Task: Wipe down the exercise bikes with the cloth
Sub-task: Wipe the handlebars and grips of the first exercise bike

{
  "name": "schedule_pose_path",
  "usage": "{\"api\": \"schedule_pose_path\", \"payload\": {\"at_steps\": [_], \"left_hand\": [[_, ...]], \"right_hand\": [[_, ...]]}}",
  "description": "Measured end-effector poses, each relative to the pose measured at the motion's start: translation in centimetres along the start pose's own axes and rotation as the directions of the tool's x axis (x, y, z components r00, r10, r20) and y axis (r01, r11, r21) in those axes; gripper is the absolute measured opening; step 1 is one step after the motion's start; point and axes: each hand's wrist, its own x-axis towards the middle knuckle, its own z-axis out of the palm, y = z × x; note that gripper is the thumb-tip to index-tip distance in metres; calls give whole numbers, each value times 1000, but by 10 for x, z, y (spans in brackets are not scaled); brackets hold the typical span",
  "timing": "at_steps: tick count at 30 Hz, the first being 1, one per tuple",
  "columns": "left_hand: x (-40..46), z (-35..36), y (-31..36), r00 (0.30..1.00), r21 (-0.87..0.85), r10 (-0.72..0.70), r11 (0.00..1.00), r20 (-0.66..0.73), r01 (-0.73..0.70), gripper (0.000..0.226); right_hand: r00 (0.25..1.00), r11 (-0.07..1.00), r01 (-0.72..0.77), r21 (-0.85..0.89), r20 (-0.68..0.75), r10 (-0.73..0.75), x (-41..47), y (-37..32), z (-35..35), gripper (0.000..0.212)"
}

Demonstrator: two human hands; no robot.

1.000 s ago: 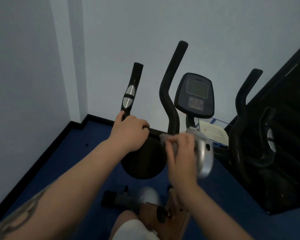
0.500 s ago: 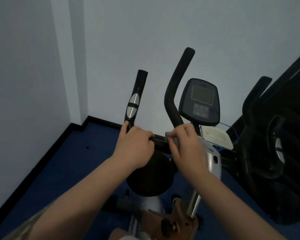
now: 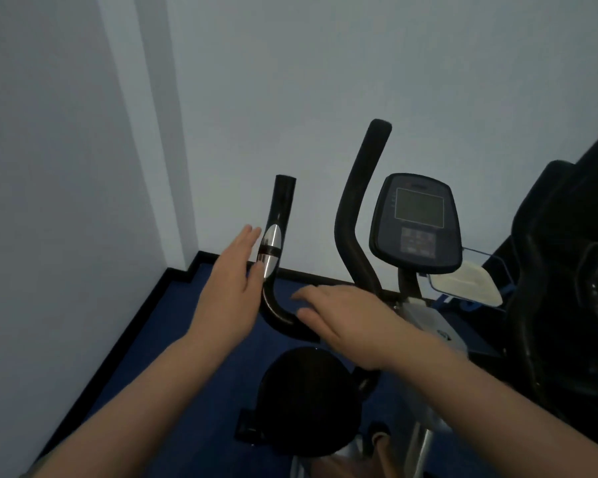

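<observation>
The exercise bike stands in front of me with a black left handlebar (image 3: pixel 277 215) that carries a silver sensor, a taller curved bar (image 3: pixel 356 208) and a dark console (image 3: pixel 416 222). My left hand (image 3: pixel 228 291) is flat with straight fingers, just left of the sensor grip, its thumb against the bar. My right hand (image 3: pixel 346 319), blurred, lies palm down over the low bend of the handlebar with fingers stretched to the left. No cloth shows in this frame; it may be hidden under the right palm.
A round black part (image 3: pixel 304 401) of the bike sits below my hands. A second black machine (image 3: pixel 567 305) crowds the right side. A white pad (image 3: pixel 463 281) lies in a wire holder behind the console. Walls meet at the left above blue carpet (image 3: pixel 173 326).
My left hand let go of the handlebar base and opened beside the sensor grip. My right hand slid left from the centre post onto the handlebar bend. The cloth is no longer visible.
</observation>
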Motion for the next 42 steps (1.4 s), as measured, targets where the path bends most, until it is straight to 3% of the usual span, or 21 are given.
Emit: {"api": "schedule_pose_path", "payload": {"at_steps": [5, 9, 13, 16, 21, 24, 28, 30, 32, 34, 35, 39, 42], "left_hand": [[14, 3, -12, 988, -87, -14, 996, 155, 28, 51], [13, -4, -19, 971, -156, -32, 985, 238, 71, 54], [11, -3, -17, 965, -240, -32, 966, 260, 97, 53], [10, 0, -19, 964, -276, -44, 954, 263, 119, 51], [11, 3, -20, 967, -314, -37, 942, 251, 118, 47], [9, 4, -21, 967, -349, -40, 928, 251, 129, 47], [12, -1, -25, 957, -354, -14, 927, 291, 121, 50], [15, -7, -29, 950, -350, 1, 930, 312, 114, 51], [17, -12, -31, 946, -349, 16, 931, 325, 105, 50], [19, -17, -33, 948, -365, 23, 926, 316, 99, 46], [21, -18, -32, 951, -379, 14, 919, 310, 110, 43], [27, -20, -25, 955, -461, -34, 870, 296, 174, 50], [20, -13, -21, 954, -533, -33, 823, 297, 194, 58]], "right_hand": [[979, 887, -108, 448, 205, 16, 14, -3, -10, 42], [952, 918, -76, 389, 302, -49, 7, 5, -8, 53], [978, 810, -182, 558, 189, 90, 51, -13, -4, 40], [982, 838, -186, 513, 119, 146, 39, -16, 12, 42], [966, 798, -237, 553, 225, 131, 48, -8, 5, 45], [968, 753, -251, 608, 169, 186, 56, -16, 4, 45], [982, 853, -187, 487, 124, 145, 21, -15, 13, 36], [974, 844, -225, 488, 111, 196, 19, -13, 15, 35], [929, 651, -308, 694, 73, 362, 34, -14, 6, 32], [822, 434, -257, 864, -41, 569, 63, -13, -9, 36], [762, 377, -201, 904, -98, 640, 80, -13, -18, 40], [627, 373, -66, 925, -253, 737, 134, -30, -32, 38], [660, 392, -154, 907, -201, 724, 123, -39, -12, 32]]}}
